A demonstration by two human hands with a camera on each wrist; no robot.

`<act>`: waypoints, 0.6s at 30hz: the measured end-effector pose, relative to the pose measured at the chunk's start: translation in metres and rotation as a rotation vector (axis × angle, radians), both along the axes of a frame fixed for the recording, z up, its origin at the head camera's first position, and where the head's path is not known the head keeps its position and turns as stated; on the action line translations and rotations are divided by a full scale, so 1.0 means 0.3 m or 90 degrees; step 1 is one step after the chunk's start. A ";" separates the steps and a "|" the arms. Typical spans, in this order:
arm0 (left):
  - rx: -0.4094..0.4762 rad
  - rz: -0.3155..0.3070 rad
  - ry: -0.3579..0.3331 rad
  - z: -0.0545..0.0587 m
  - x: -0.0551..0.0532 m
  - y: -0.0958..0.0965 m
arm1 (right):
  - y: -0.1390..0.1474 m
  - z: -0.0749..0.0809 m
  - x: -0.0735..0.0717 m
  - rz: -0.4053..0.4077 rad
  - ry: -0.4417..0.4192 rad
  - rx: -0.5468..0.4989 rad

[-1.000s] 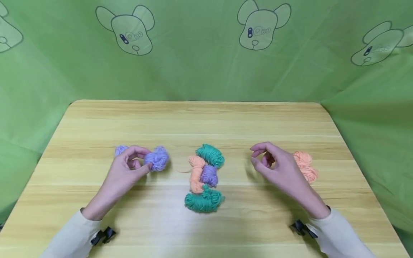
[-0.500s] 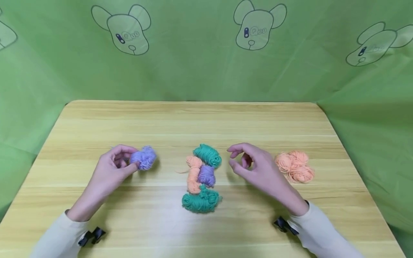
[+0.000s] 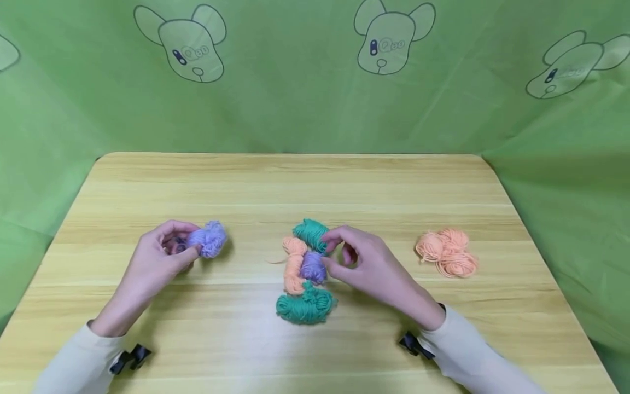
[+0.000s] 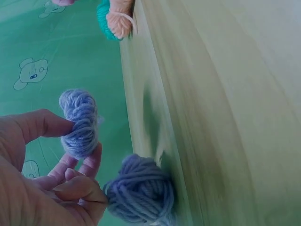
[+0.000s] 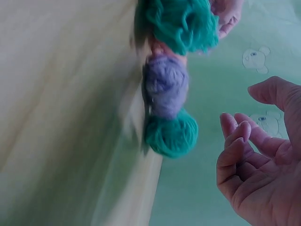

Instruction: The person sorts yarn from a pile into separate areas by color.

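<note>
In the head view, my left hand (image 3: 152, 260) pinches a purple yarn skein (image 4: 80, 123) between thumb and fingers, above the left of the table. Beneath that hand, a second purple yarn ball (image 4: 141, 189) sits at the tabletop in the left wrist view. My right hand (image 3: 371, 268) hovers at the right side of the central yarn group, thumb and fingers apart and holding nothing. Its fingertips overlap the upper green skein (image 3: 309, 232) and come up to the central purple yarn ball (image 3: 312, 267). A peach skein (image 3: 293, 271) lies left of that ball, a lower green skein (image 3: 302, 307) nearest me.
Several peach yarn balls (image 3: 445, 254) are bunched together at the right of the wooden table (image 3: 246, 186). A loose peach strand trails left from the central peach skein. Green cloth (image 3: 295, 98) printed with animal heads hangs behind and along the sides.
My right hand has moved left from beside the peach bunch to the central group, uncovering the bunch. My left hand, still pinching the purple skein, has drifted left over the other purple ball.
</note>
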State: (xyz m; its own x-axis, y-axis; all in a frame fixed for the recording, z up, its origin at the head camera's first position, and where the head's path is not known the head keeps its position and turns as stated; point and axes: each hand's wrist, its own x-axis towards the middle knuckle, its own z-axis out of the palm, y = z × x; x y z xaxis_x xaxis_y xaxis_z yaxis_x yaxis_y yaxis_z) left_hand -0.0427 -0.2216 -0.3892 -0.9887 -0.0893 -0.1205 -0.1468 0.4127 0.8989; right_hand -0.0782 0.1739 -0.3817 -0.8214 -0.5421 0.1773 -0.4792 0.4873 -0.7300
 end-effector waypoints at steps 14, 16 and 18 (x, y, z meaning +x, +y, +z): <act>-0.092 0.010 0.030 0.005 0.008 -0.045 | -0.084 -0.041 0.041 0.068 0.043 0.002; -0.096 0.010 0.024 0.005 0.008 -0.050 | -0.093 -0.054 0.050 0.070 0.044 0.005; -0.102 0.010 0.021 0.003 0.008 -0.054 | -0.102 -0.064 0.056 0.073 0.051 0.010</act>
State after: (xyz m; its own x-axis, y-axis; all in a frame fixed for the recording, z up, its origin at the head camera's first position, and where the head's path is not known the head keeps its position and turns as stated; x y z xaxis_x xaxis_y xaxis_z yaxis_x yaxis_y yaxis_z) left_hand -0.0404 -0.2379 -0.3883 -0.9902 -0.1202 -0.0715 -0.1263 0.5486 0.8265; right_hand -0.0612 0.1432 -0.4008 -0.7374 -0.6347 0.2308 -0.5892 0.4375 -0.6793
